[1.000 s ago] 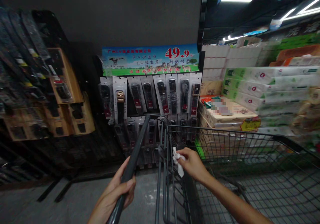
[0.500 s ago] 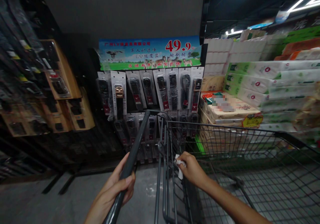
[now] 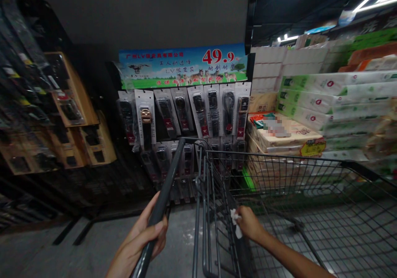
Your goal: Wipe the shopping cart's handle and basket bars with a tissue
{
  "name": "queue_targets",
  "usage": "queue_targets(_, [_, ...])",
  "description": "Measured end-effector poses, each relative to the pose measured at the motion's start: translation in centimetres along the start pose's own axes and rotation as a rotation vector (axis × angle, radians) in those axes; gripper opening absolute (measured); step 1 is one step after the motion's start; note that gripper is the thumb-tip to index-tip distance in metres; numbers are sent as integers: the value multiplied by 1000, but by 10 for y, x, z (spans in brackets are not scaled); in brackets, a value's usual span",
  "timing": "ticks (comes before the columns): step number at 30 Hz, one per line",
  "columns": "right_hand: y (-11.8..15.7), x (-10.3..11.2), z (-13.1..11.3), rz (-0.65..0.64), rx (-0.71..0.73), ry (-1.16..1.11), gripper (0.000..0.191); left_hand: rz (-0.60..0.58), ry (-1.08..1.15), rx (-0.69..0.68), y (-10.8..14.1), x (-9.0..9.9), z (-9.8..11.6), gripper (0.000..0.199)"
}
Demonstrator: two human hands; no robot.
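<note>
My left hand [image 3: 144, 232] is wrapped around the dark grey handle bar [image 3: 169, 176] of a shopping cart, its thumb lying over the bar. Inside the cart's wire basket [image 3: 288, 178], my right hand [image 3: 249, 224] is closed on a crumpled white tissue [image 3: 236, 223]. The tissue is beside a dark strip [image 3: 240, 249] at the handle end of the basket; whether the two touch I cannot tell. Upright metal bars [image 3: 204, 212] stand between my two hands.
Packaged belts [image 3: 212, 108] hang on a rack ahead, under a blue price sign [image 3: 186, 65]. Wooden display boxes [image 3: 74, 92] are mounted at the left. Stacks of wrapped paper packs [image 3: 319, 100] rise behind the cart at right. Grey floor [image 3: 102, 249] shows at lower left.
My right hand, with the tissue in it, has moved down and to the right inside the cart. My left hand keeps its hold on the handle bar.
</note>
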State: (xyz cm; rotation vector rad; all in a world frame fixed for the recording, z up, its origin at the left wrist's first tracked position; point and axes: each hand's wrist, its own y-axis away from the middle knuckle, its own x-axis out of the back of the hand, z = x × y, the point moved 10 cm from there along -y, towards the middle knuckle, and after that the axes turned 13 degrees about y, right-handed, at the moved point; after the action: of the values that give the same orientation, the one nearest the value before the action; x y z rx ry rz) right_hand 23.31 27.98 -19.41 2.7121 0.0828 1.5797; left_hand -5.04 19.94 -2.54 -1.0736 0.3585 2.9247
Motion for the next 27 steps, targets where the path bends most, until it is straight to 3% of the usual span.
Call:
queue_targets(3, [-13, 12, -1, 38, -91, -95, 17, -18, 4, -9, 0, -3, 1, 87])
queue_targets(12, [-28, 29, -42, 58, -114, -366, 17, -13, 5, -11, -1, -5, 0, 85])
queue_targets(19, [-38, 67, -94, 73, 30, -569, 14, -27, -9, -7, 0, -9, 1, 78])
queue_targets(27, [-21, 113, -127, 258, 168, -448, 15, -14, -17, 1, 1, -10, 2, 82])
